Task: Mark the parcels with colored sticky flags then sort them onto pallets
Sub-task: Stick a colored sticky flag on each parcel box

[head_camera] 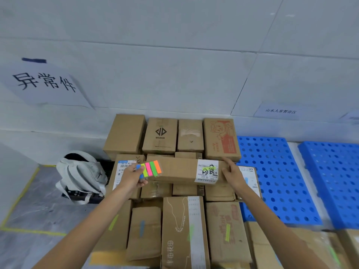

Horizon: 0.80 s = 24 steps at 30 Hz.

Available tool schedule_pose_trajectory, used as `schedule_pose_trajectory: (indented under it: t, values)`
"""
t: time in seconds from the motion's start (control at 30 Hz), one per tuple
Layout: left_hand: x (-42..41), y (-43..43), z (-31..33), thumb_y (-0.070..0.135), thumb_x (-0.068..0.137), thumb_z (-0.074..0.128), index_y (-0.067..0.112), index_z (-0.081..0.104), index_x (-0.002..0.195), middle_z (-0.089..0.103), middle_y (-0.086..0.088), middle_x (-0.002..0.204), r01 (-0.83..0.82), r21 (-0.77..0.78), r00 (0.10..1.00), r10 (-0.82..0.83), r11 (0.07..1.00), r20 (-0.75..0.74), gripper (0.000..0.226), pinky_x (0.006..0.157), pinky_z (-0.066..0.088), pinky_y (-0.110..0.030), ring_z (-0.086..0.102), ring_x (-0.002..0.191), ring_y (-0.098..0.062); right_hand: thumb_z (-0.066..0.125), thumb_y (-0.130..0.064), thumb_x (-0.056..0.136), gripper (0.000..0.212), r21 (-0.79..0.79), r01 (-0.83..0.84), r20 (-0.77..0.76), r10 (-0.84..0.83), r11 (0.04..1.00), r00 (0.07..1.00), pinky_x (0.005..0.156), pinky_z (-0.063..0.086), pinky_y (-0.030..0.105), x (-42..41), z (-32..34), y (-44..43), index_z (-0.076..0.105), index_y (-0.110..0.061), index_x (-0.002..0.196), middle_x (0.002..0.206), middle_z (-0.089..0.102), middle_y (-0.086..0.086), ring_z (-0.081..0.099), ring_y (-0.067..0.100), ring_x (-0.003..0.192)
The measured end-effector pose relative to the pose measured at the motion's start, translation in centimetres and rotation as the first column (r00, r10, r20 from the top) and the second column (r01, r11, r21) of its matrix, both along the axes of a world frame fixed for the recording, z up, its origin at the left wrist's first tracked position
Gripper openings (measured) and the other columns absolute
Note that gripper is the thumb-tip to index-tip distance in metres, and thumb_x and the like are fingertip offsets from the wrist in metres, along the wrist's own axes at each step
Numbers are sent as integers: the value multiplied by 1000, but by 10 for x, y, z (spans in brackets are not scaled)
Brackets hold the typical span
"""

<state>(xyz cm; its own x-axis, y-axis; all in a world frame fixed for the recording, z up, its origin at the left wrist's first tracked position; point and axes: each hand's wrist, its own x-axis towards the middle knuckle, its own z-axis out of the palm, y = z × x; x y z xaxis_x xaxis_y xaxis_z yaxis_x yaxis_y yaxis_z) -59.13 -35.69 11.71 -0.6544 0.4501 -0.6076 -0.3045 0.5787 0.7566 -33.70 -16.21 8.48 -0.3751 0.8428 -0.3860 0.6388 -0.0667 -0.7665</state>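
I hold a long brown cardboard parcel (180,170) level above a stack of parcels, with a white shipping label (207,171) near its right end. My left hand (134,176) grips its left end together with a pad of sticky flags (150,168) in blue, yellow, pink, green and orange. My right hand (232,174) grips the parcel's right end, fingers curled over the top edge. Below, a near parcel (144,232) carries a blue flag, and the tall parcel with a white strip (182,232) and the red-printed parcel (227,230) carry green flags.
Many brown parcels fill the pallet in front, up to the white wall (174,74). Two blue perforated plastic pallets (275,181) (334,181) lie to the right. A grey backpack (81,176) sits on the floor at left beside yellow floor tape (21,197). Paper signs hang on the wall.
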Motion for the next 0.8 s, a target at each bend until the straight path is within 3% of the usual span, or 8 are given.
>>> schedule_pose_trajectory:
  t: [0.07, 0.17, 0.2, 0.3, 0.43, 0.63, 0.8]
  values:
    - [3, -1, 3, 19, 98, 46, 10, 43, 133, 60, -8, 80, 37, 4, 999, -37, 999, -10, 35, 43, 49, -15, 57, 50, -11, 42, -6, 95, 47, 59, -35, 34, 33, 998, 999, 62, 42, 19, 2, 1, -5, 37, -17, 140, 82, 57, -1, 53, 10, 73]
    - [6, -3, 16, 21, 99, 45, 8, 49, 120, 60, -8, 78, 60, 28, 992, -57, 998, -112, 25, 43, 48, -14, 57, 46, -9, 50, -2, 90, 44, 361, -147, 129, 107, 921, 986, 96, 40, 33, 0, 3, -8, 45, -9, 133, 120, 56, 10, 50, 26, 113]
    - [7, -3, 21, 22, 98, 45, 8, 51, 115, 61, -7, 77, 64, 40, 986, -57, 997, -154, 23, 43, 47, -13, 56, 43, -8, 51, -1, 89, 39, 443, -175, 142, 124, 879, 982, 99, 37, 35, -3, 6, -11, 51, -9, 127, 124, 54, 13, 46, 29, 117]
    - [14, -4, 41, 24, 98, 47, 12, 54, 107, 62, -8, 78, 112, 105, 971, -86, 988, -225, 17, 45, 46, -15, 56, 43, -6, 52, -4, 89, 29, 561, -230, 90, 217, 795, 972, 96, 35, 28, -21, 32, -25, 58, -11, 117, 118, 57, 7, 47, 23, 114]
    - [30, 0, 69, 22, 97, 49, 13, 57, 106, 60, -6, 68, 183, 189, 971, -148, 965, -187, 15, 45, 46, -15, 57, 42, -5, 54, -14, 91, 26, 618, -339, -36, 457, 709, 889, 93, 37, 21, -53, 77, -55, 59, -16, 117, 114, 58, -2, 50, 11, 106]
    - [51, 3, 88, 21, 96, 51, 7, 60, 109, 58, 3, 49, 160, 295, 986, -138, 942, -96, 21, 45, 46, -18, 55, 42, -9, 45, -43, 85, 46, 720, -502, 121, 626, 479, 770, 95, 43, 38, -80, 95, -69, 55, -18, 123, 119, 56, 2, 49, 22, 112]
    - [61, 3, 93, 22, 96, 51, 9, 61, 107, 58, 5, 49, 129, 321, 992, -119, 938, -49, 19, 47, 46, -18, 54, 43, -9, 46, -44, 84, 49, 738, -463, 67, 630, 490, 773, 90, 47, 41, -72, 92, -68, 60, -15, 120, 113, 60, 3, 53, 23, 106]
